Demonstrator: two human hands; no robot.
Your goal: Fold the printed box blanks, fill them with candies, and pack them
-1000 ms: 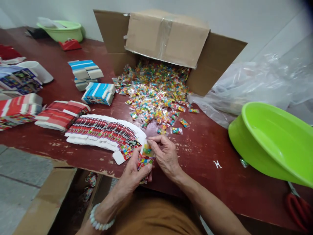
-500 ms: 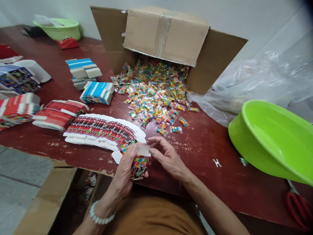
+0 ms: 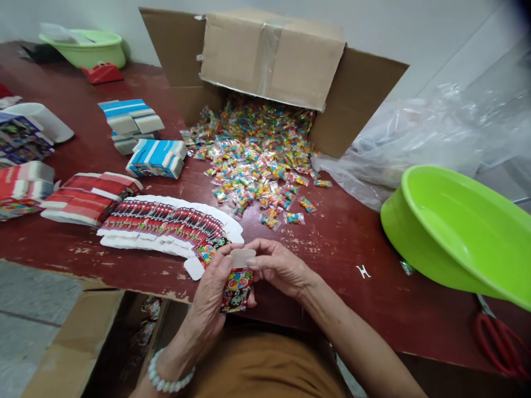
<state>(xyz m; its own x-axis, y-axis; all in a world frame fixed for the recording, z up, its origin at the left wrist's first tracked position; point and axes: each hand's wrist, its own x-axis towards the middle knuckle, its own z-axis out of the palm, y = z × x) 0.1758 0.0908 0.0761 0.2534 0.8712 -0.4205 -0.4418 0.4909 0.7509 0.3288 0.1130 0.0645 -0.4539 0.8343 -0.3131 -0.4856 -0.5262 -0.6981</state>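
Touching white flap, hands now closer

A pale beaded bracelet and brown clothing are worn.

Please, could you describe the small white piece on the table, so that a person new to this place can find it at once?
Find the large bright green basin on the right of the dark red table. Between it and the right hand lies a small white piece. Its H-like shape sets it apart from the shiny greenish bit at the basin's edge.
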